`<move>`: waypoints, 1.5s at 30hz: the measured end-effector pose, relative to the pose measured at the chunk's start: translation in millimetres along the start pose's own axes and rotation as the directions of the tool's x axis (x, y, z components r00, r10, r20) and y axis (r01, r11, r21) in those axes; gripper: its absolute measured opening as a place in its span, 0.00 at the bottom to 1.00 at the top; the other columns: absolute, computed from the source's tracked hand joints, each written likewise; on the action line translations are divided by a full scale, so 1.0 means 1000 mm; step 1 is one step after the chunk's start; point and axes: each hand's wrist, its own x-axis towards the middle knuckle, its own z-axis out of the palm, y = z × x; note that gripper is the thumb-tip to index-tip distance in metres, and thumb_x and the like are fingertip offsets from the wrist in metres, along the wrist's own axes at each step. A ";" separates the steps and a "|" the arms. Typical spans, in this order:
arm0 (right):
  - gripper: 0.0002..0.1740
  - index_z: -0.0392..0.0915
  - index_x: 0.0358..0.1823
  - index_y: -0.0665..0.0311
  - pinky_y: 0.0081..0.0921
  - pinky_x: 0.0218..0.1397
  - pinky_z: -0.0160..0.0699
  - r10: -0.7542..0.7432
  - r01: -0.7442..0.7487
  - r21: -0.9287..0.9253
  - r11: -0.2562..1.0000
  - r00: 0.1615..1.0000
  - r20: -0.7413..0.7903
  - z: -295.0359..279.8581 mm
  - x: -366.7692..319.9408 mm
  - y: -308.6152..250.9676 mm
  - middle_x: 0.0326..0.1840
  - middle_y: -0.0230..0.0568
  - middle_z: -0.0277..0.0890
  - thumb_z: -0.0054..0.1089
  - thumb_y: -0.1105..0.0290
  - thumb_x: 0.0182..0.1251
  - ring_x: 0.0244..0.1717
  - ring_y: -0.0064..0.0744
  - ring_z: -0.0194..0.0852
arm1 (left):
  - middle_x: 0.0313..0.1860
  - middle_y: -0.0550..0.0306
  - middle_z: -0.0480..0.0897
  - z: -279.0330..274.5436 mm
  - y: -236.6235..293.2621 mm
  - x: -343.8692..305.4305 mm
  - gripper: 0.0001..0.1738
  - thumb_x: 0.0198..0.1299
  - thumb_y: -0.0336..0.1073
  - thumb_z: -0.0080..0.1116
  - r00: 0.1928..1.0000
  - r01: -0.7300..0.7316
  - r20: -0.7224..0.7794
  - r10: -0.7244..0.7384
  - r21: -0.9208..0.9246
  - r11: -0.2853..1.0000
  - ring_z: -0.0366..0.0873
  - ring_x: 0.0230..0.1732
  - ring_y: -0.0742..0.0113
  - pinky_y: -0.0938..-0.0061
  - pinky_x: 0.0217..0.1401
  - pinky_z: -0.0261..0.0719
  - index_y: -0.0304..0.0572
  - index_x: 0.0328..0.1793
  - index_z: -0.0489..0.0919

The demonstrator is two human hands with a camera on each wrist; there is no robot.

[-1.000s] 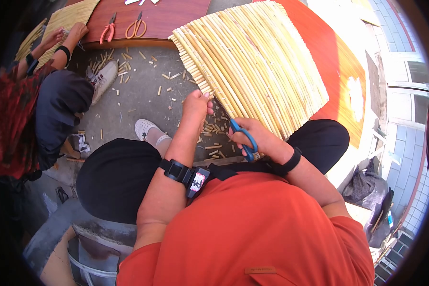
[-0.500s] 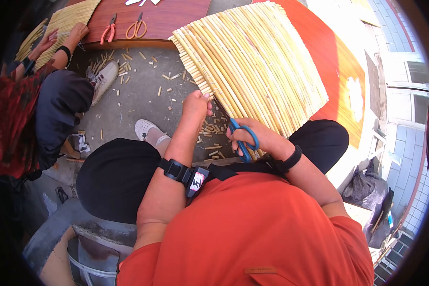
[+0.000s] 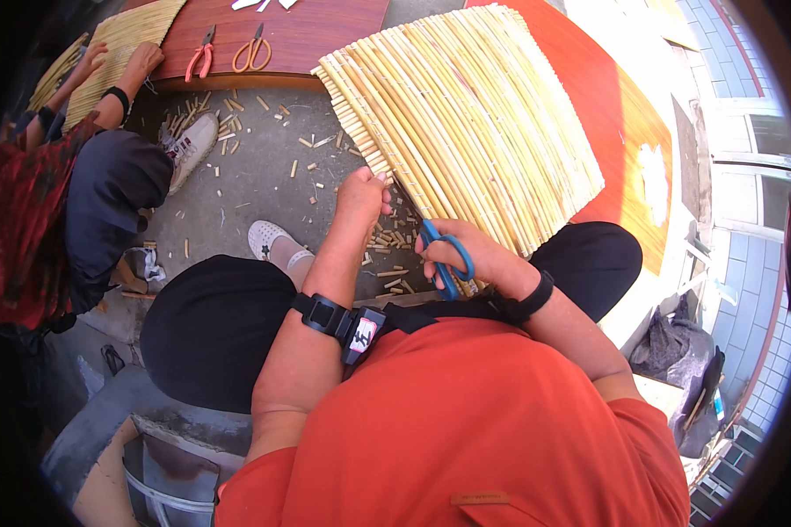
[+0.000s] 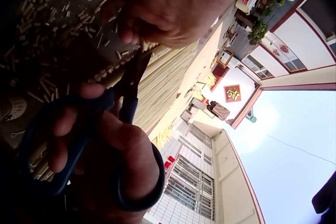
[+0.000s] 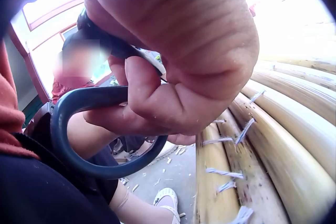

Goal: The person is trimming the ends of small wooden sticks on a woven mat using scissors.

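A mat of pale reed sticks (image 3: 466, 105) tied with thread lies over the table edge and toward the lap. My left hand (image 3: 360, 198) pinches the stick ends at the mat's near left edge. Blue-handled scissors (image 3: 455, 263) are in my right hand (image 3: 479, 250), fingers through the loops. In the left wrist view the dark blades (image 4: 134, 77) lean slightly apart, tips beside the fingers of the left hand (image 4: 163, 16). White thread stitches (image 5: 224, 172) show on the sticks in the right wrist view; what the left fingertips pinch is partly hidden.
Red pliers (image 3: 200, 57) and tan-handled scissors (image 3: 252, 53) lie on the brown table (image 3: 299, 39). Cut stick pieces (image 3: 395, 270) litter the ground below. At the left, another person (image 3: 105, 176) sits with hands at a second mat (image 3: 132, 35).
The blue scissors in my right hand have turned and shifted slightly left. My left hand stays at the mat edge. The other person's far hand has moved up from the near one.
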 end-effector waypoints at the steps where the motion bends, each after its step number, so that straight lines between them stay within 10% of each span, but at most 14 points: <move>1: 0.10 0.70 0.40 0.68 0.22 0.26 0.75 0.001 -0.001 -0.006 1.000 1.000 -0.007 0.000 0.000 0.000 0.25 0.41 0.76 0.50 0.70 0.58 0.21 0.26 0.74 | 0.20 0.61 0.73 0.000 0.000 0.000 0.09 0.65 0.32 0.47 1.000 0.000 0.000 0.000 0.000 1.000 0.68 0.16 0.74 0.79 0.17 0.67 0.36 0.40 0.78; 17: 0.07 0.71 0.36 0.66 0.22 0.19 0.71 -0.034 0.033 -0.009 0.999 0.997 -0.069 0.005 0.004 0.005 0.19 0.35 0.69 0.50 0.70 0.60 0.16 0.25 0.70 | 0.20 0.65 0.73 0.000 0.002 -0.003 0.09 0.65 0.34 0.47 1.000 0.007 0.016 -0.007 0.009 1.000 0.68 0.16 0.76 0.82 0.19 0.67 0.40 0.41 0.79; 25: 0.05 0.71 0.35 0.65 0.20 0.16 0.69 -0.094 0.024 -0.320 0.947 0.974 -0.207 0.010 0.002 0.011 0.17 0.32 0.67 0.52 0.72 0.59 0.14 0.22 0.67 | 0.22 0.63 0.74 -0.003 -0.002 0.000 0.09 0.66 0.33 0.47 0.998 0.023 0.065 -0.022 -0.011 1.000 0.69 0.17 0.76 0.82 0.21 0.69 0.39 0.41 0.78; 45: 0.11 0.70 0.38 0.67 0.20 0.22 0.72 -0.009 0.009 -0.008 1.000 1.000 -0.015 -0.001 0.000 -0.004 0.23 0.39 0.74 0.51 0.67 0.57 0.19 0.27 0.75 | 0.21 0.64 0.74 -0.004 0.004 -0.003 0.09 0.65 0.34 0.49 0.998 0.003 0.056 -0.004 0.016 1.000 0.68 0.17 0.76 0.82 0.20 0.68 0.38 0.40 0.78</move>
